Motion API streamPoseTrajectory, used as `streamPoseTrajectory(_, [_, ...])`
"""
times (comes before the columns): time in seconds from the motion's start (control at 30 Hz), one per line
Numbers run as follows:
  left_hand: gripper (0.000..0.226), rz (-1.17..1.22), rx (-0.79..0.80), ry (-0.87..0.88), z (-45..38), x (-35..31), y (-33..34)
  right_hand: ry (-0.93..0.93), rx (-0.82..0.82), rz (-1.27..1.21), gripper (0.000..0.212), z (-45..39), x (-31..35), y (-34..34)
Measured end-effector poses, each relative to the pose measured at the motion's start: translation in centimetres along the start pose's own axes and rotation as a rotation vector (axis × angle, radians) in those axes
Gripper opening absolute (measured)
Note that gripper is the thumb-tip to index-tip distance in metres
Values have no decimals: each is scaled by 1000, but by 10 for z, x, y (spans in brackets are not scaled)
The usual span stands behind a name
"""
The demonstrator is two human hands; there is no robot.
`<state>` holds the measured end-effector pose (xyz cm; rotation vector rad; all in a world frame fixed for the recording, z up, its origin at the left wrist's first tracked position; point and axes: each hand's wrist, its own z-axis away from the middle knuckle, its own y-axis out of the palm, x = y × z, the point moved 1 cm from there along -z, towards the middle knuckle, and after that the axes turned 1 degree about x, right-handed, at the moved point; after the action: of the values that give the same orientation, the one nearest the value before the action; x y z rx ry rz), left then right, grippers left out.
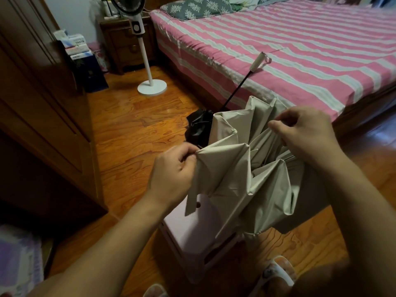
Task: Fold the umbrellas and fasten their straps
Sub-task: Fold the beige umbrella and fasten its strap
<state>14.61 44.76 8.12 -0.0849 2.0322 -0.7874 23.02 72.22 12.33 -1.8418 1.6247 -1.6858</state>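
Observation:
A beige umbrella (242, 176) with a black lining hangs collapsed in loose folds between my hands, above a pale pink stool (192, 236). Its black shaft (235, 90) points away toward the bed and ends in a white handle (258, 62) with a pink loop. My left hand (171, 174) pinches a fold of the canopy at its left edge. A beige strap (191, 200) dangles below that hand. My right hand (306, 131) pinches a fold or rib tip at the canopy's upper right. Only this one umbrella is in view.
A bed (289, 50) with a pink and white striped sheet fills the upper right. A white standing fan (147, 61) stands by a wooden nightstand (126, 41). A wooden wardrobe (38, 103) lines the left. My slippered feet (276, 273) rest on the wooden floor.

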Motion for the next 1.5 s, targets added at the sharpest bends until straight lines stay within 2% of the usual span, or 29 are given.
streamPoseTrajectory(0.07, [23, -9, -10, 45, 2, -3, 0, -4, -2, 4, 22, 0, 0, 1])
streamPoseTrajectory(0.17, [46, -16, 50, 107, 2, -4, 2, -26, -3, 27, 24, 0, 3, 1])
streamPoseTrajectory(0.27, [34, -72, -14, 256, 1, -4, 0, -53, -12, 64, 23, 0, 6, 2])
streamPoseTrajectory(0.33, [34, -101, -16, 296, 0, -5, -5, -56, -18, 79, 23, -1, 5, 2])
streamPoseTrajectory(0.5, [36, -274, 135, 287, 6, -9, -14, -64, -19, 100, 23, -1, 6, 0])
streamPoseTrajectory(0.73, [42, -384, 253, 215, 7, -10, -6, -95, -17, 119, 23, 1, 14, 3])
streamPoseTrajectory(0.87, [22, -365, 193, 137, 9, -8, -11, -73, -28, 125, 23, 0, 11, 0])
streamPoseTrajectory(0.97, [18, -367, 151, 150, 8, -5, -20, -56, -27, 129, 23, -1, 10, -1])
streamPoseTrajectory(1.2, [30, -355, 121, 178, 5, -4, -33, -64, -15, 115, 26, -1, 13, -3])
streamPoseTrajectory(1.3, [40, -399, 31, 290, 5, -15, -38, -72, -11, 109, 24, -2, 23, -2])
streamPoseTrajectory(1.33, [41, -349, 40, 314, 8, -21, -37, -75, -10, 110, 24, -3, 27, -2])
streamPoseTrajectory(1.4, [47, -209, 185, 295, 15, -34, -30, -76, -10, 117, 23, -4, 34, 0])
streamPoseTrajectory(1.47, [56, -305, 313, 299, 22, -40, -18, -69, -9, 111, 22, -5, 37, 3])
streamPoseTrajectory(1.5, [57, -382, 321, 310, 24, -39, -14, -63, -2, 100, 21, -5, 38, 5])
